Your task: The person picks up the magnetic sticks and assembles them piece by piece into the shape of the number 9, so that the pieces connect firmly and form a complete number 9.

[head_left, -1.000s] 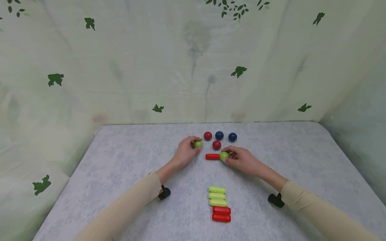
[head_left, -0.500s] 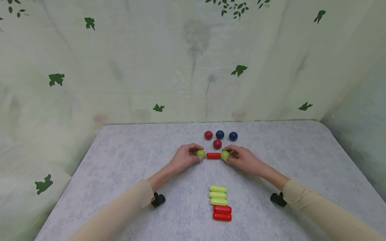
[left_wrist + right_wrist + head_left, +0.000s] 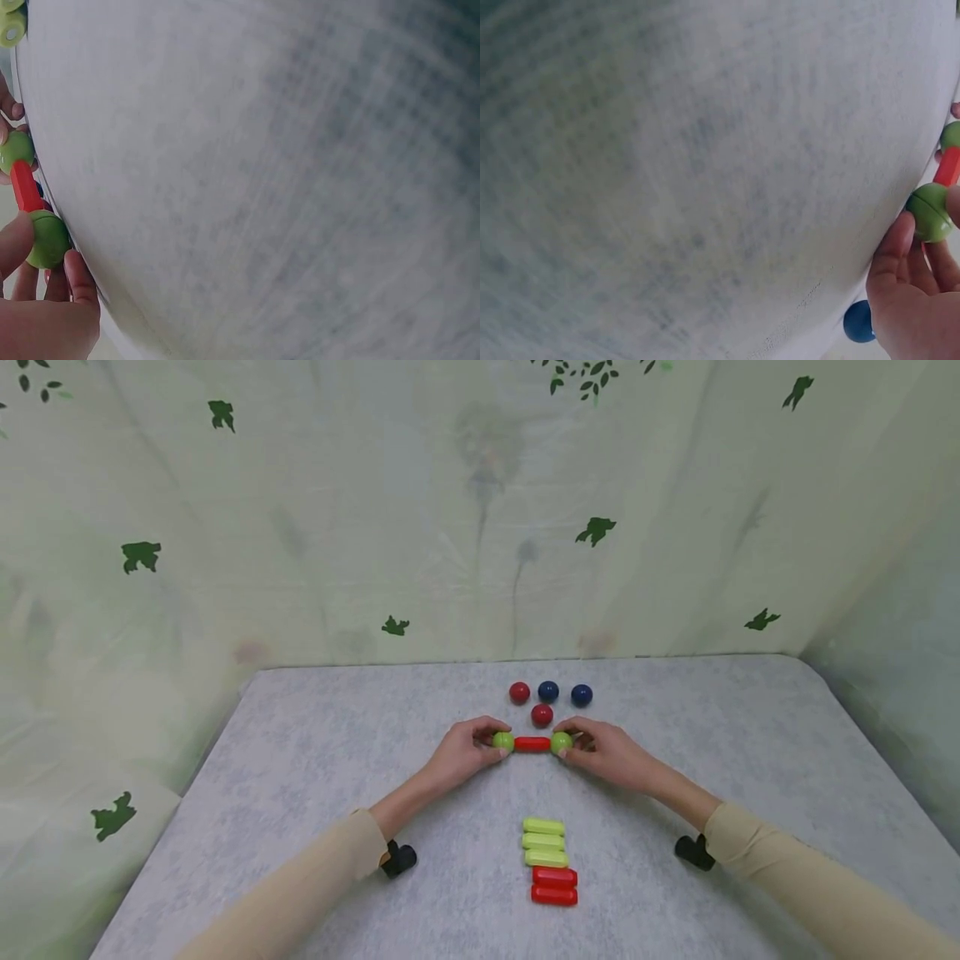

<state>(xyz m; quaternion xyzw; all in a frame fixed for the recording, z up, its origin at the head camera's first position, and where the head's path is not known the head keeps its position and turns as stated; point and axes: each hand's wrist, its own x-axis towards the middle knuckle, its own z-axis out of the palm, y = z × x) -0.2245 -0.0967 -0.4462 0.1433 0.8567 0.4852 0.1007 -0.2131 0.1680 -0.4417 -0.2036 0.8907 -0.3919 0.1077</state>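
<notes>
Left hand (image 3: 463,753) pinching green ball (image 3: 502,742) at left end of red rod (image 3: 532,744); right hand (image 3: 609,757) pinching second green ball (image 3: 561,742) at rod's right end, both balls touching rod, assembly lying crosswise on grey tabletop (image 3: 300,777) near centre. Just behind: red ball (image 3: 542,715), then row of red ball (image 3: 519,692) and 2 blue balls (image 3: 548,691). Nearer wearer: 3 yellow-green rods (image 3: 544,842) & 2 red rods (image 3: 554,887) stacked side by side, well apart from hands.

We sit in a staged recording booth: a grey-clothed table (image 3: 315,760) walled by draped leaf-print sheets (image 3: 300,527).
</notes>
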